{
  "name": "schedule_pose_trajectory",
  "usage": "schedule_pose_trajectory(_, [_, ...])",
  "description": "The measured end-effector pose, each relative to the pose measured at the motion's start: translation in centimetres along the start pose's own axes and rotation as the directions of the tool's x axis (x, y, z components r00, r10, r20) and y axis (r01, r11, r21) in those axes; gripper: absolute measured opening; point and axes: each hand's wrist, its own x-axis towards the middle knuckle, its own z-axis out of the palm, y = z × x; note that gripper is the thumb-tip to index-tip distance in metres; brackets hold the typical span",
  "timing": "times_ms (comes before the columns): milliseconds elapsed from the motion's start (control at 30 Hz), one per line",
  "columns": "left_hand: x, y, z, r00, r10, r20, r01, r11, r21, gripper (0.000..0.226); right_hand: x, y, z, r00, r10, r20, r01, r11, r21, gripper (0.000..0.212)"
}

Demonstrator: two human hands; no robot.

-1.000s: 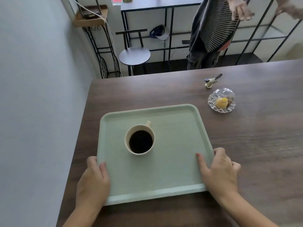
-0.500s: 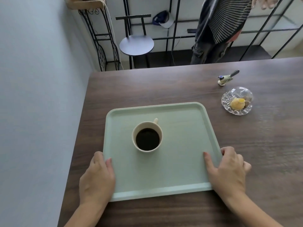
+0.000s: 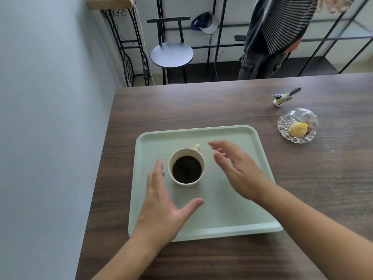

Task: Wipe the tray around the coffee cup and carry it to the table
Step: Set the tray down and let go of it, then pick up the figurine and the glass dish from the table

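At the far left a plain pale grey wall point(image 3: 46, 118) is seen, with a black wrought-iron stand point(image 3: 129, 49) carrying a wooden shelf at its top edge. Beside the stand a black metal chair with a round seat point(image 3: 172, 54) is placed, and a blue and grey cap point(image 3: 204, 23) rests on the black metal shelving behind it. No brand, label or readable writing can be made out on anything in view.

The dark brown wood-grain table point(image 3: 201, 106) fills the lower part of the view. On it, near its left edge, the pale green rectangular plastic tray point(image 3: 232, 219) is laid flat. The cream ceramic cup of black coffee point(image 3: 186, 166) stands upright on the tray, left of its middle, with its handle turned away from the wearer.

The left hand point(image 3: 161, 207) is held over the tray just left of the cup, fingers straight and thumb spread wide, nothing grasped. The right hand point(image 3: 240, 170) is held over the tray right of the cup, fingers loosely spread and empty; it is blurred, so contact with the tray cannot be told.

Further right, a second person in a striped top and dark trousers point(image 3: 272, 37) stands beyond the table. A small painted bird figurine point(image 3: 284, 97) and a cut-glass dish holding a yellow item point(image 3: 297, 126) are set on the table, well apart from the tray.
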Motion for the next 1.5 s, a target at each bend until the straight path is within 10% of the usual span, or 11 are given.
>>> schedule_pose_trajectory(233, [2.6, 1.2, 2.6, 0.996, -0.027, -0.088, 0.02, 0.997, -0.081, 0.108, 4.5, -0.9, 1.7, 0.967, 0.033, 0.254, -0.075, 0.985, 0.158, 0.044])
schedule_pose_trajectory(633, [7.3, 1.2, 0.1, 0.926, 0.223, 0.306, -0.212, 0.975, -0.068, 0.085, -0.7, 0.6, 3.0, 0.979, 0.17, -0.115, -0.111, 0.908, 0.403, 0.033])
schedule_pose_trajectory(1200, [7.5, -0.5, -1.4, 0.889, 0.123, 0.442, -0.109, 0.992, -0.057, 0.121, -4.1, 1.0, 2.4, 0.905, 0.196, -0.378, -0.142, 0.976, 0.167, 0.042])
schedule_pose_trajectory(1500, [8.1, 0.9, -1.2, 0.974, 0.169, 0.153, -0.12, 0.951, -0.284, 0.076, -6.3, 5.6, -1.7, 0.753, 0.266, -0.602, -0.365, 0.93, -0.047, 0.058])
